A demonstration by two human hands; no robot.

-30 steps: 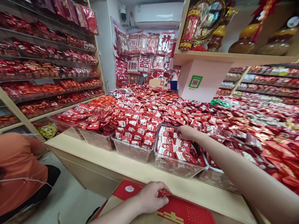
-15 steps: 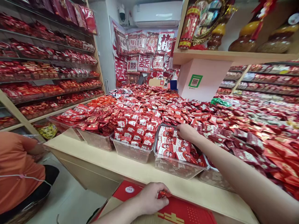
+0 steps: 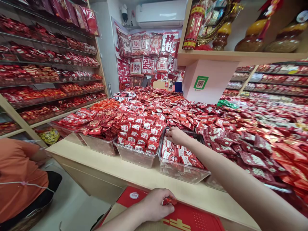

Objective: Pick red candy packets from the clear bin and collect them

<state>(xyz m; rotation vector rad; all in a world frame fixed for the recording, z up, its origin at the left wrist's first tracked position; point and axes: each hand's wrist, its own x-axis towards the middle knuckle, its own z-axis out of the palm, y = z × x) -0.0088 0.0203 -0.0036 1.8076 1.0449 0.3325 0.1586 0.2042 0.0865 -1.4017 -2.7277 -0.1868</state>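
My left hand [image 3: 160, 203] is closed around a small shiny red wrapped packet [image 3: 169, 201], just above a red and tan cardboard box [image 3: 192, 215]. Over the back left part of a clear plastic bin [image 3: 184, 173], my right hand [image 3: 177, 136] reaches down with bent, closed fingers. Its fingertips touch the red-and-white packets [image 3: 172, 156] standing in rows there; what they pinch, if anything, is hidden. Directly left of it stands another clear bin [image 3: 136, 157] of red packets with white labels [image 3: 137, 136].
More clear bins [image 3: 98, 146] line the wooden counter edge [image 3: 106, 163]. Behind them spreads a wide heap of red packets [image 3: 149, 107]. A shelf [image 3: 216, 57] on a white pillar [image 3: 207, 83] overhangs the right side. A person in orange [image 3: 21, 179] is low at the left.
My right hand has moved left across the bin, from its back middle to its back left corner. My left hand stays in place with its packet.
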